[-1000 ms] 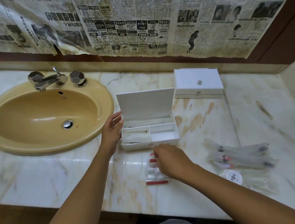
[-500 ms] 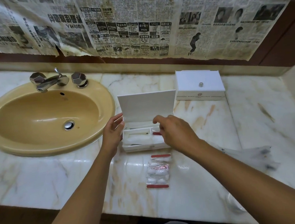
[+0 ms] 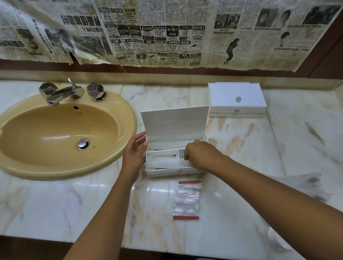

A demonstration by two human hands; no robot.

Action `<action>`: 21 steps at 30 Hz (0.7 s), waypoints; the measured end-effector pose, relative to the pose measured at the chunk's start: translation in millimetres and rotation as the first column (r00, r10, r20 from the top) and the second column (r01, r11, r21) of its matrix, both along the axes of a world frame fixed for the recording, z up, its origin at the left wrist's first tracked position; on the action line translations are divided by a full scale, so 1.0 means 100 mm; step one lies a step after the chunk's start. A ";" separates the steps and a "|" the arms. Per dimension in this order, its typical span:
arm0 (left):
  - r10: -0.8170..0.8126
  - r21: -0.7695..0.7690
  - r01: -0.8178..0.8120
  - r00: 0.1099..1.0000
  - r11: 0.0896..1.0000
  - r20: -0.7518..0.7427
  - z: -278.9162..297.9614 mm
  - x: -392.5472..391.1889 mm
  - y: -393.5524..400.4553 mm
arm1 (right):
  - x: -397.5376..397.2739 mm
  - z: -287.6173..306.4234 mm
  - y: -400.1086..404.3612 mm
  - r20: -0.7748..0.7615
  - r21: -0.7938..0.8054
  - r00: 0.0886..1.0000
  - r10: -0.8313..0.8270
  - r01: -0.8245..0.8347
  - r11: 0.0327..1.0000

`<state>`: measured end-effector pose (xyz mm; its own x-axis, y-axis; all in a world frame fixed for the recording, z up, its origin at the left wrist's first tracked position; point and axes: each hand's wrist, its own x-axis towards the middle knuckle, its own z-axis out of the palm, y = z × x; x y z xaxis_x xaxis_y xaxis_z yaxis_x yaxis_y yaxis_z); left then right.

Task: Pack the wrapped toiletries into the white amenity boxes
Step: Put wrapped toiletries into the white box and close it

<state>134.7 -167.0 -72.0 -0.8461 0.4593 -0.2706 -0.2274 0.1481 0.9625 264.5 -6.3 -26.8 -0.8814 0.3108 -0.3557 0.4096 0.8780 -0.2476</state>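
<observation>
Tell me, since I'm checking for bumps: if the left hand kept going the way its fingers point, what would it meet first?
Probably the raised lid of the open box; the left hand sits at its left end, fingertips almost there. Depth unclear.

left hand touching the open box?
Touching. In the head view the left hand has its fingers pressed against the left wall of the open amenity box, with no gap visible between them.
</observation>
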 end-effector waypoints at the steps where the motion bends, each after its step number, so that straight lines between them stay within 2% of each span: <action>1: 0.000 0.001 0.000 1.000 1.000 -0.001 0.00 0.00 0.00 | 0.00 0.00 0.00 -0.001 -0.004 1.000 -0.004 0.004 1.000; 8: -0.002 -0.003 0.002 1.000 1.000 -0.006 -0.01 0.00 0.00 | 0.09 -0.04 -0.06 0.078 -0.097 0.996 -0.048 0.055 0.994; 12: 0.000 0.007 0.000 1.000 1.000 0.002 -0.01 0.00 0.01 | 0.14 0.04 -0.10 -0.074 -0.088 0.994 -0.086 0.080 0.993; 16: -0.002 0.003 0.002 1.000 1.000 -0.007 -0.01 0.01 0.01 | 0.32 0.15 -0.30 -0.265 -0.062 0.964 -0.013 -0.004 0.998; 21: -0.001 0.000 0.001 1.000 1.000 -0.016 -0.02 0.00 0.01 | 0.54 -0.13 -0.49 -0.153 -0.083 0.987 0.044 -0.057 0.995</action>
<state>135.0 -166.0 -74.2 -0.8499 0.4600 -0.2572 -0.2119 0.1486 0.9659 318.1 -54.8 -39.4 -0.9408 0.2379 -0.2414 0.3172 0.8692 -0.3793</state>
